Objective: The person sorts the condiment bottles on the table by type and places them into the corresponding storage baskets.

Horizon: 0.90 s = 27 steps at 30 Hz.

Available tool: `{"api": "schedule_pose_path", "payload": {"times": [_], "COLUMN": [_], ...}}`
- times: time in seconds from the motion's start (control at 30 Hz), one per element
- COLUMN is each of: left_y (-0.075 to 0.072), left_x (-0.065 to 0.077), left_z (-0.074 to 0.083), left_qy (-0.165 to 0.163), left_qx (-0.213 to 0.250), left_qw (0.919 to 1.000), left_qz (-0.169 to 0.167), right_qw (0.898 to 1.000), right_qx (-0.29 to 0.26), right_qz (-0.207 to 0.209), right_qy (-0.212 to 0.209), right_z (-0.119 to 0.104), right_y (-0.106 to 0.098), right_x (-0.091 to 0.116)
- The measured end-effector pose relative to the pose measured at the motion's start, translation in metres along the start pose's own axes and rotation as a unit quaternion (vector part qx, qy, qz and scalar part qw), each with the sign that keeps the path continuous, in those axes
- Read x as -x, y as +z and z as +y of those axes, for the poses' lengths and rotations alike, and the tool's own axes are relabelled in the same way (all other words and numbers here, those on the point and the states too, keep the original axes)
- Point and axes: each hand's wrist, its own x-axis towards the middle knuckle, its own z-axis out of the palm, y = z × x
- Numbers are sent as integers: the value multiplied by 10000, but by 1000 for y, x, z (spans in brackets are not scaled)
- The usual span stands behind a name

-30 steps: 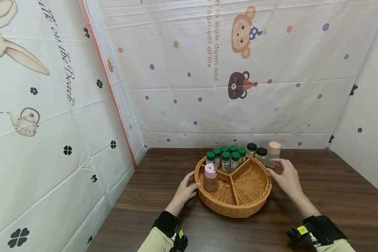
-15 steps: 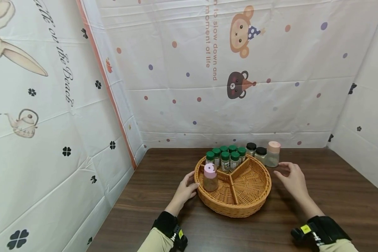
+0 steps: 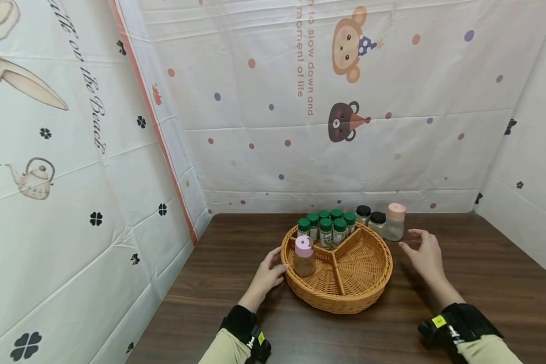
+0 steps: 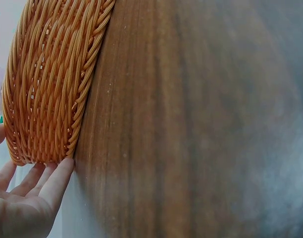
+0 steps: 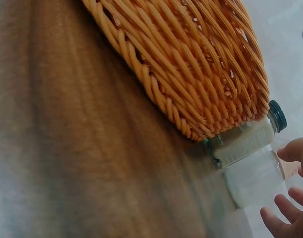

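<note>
A round wicker basket [image 3: 336, 304] with inner dividers stands on the table. At its left side my left hand [image 3: 266, 277] rests with the fingertips against the outer wall and the thumb by the rim. In the left wrist view those fingers [image 4: 55, 183] look fairly straight. A shaker bottle with a pink-purple lid [image 3: 304, 257] stands in the left compartment, while several green-capped spice jars [image 3: 325, 233] fill the back one. My right hand [image 3: 426, 257] hovers beyond the basket's right side, holding nothing. Just behind it stands a frosted bottle with a peach lid [image 3: 394, 222].
Two black-lidded jars [image 3: 376, 222] stand behind the basket, left of the peach-lidded bottle. The dark wood table [image 3: 200, 303] meets printed white cloth walls [image 3: 236, 167] at the back and sides.
My right hand has moved right, off the basket's rim and away from the peach-lidded bottle. The left hand and the basket stay put.
</note>
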Motion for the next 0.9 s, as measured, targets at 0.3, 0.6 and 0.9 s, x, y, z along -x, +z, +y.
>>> {"api": "schedule_pose_path", "payload": {"times": [0.3,0.6,0.9], "left_y": [0,0,0], "left_x": [0,0,0], "left_z": [1,1,0], "left_qy": [1,9,9], "left_qx": [3,6,65], "left_qw": [10000,10000,10000], "left_qz": [4,2,15], "right_qw": [9999,9998,9987], "right_qx": [-40,-80,19], "right_qz": [80,-84,-81], "right_qy": [135,142,493], "right_z": [-6,-10,-18], "right_y": [-1,1,8], "right_x": [-17,-31,-47]}}
